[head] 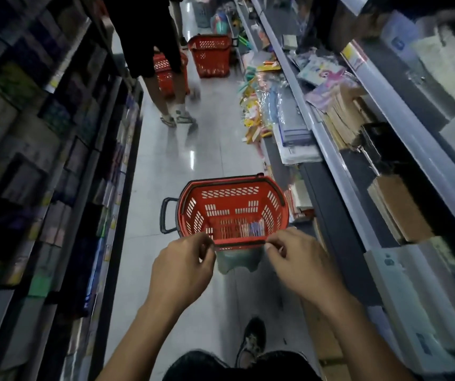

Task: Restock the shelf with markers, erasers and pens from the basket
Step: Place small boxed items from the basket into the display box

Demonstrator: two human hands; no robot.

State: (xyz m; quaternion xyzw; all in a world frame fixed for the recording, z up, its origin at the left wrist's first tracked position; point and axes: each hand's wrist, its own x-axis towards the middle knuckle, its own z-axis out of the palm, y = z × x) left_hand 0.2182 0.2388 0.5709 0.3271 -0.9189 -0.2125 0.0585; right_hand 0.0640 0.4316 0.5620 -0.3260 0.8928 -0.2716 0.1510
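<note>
Your left hand (185, 266) sits at the near rim of the red basket (233, 210), fingers curled, with thumb and forefinger pinching the left end of the dark bar that runs along that rim. Your right hand (300, 264) mirrors it on the other side, fingers curled in and the fingertips pinching the right end of the same bar. Both of your hands are closed on the basket's near edge; neither carries any stock.

The basket stands in the aisle in front of you, raised on a pale green stool (237, 261) whose top and legs show just below the rim between your hands. A black handle (167, 215) juts from the basket's left side. Inside, low against the near wall, lies a small lot of thin pens (251, 229), some blue; they are too blurred to tell more.

The shelf (339, 171) with grey edging runs along your right, stacked with notebooks, packets and boxes. Dark shelving lines your left. Farther up the aisle another person (163, 64) stands beside two more red baskets (211, 55). Your shoe (252, 343) shows on the floor below.
</note>
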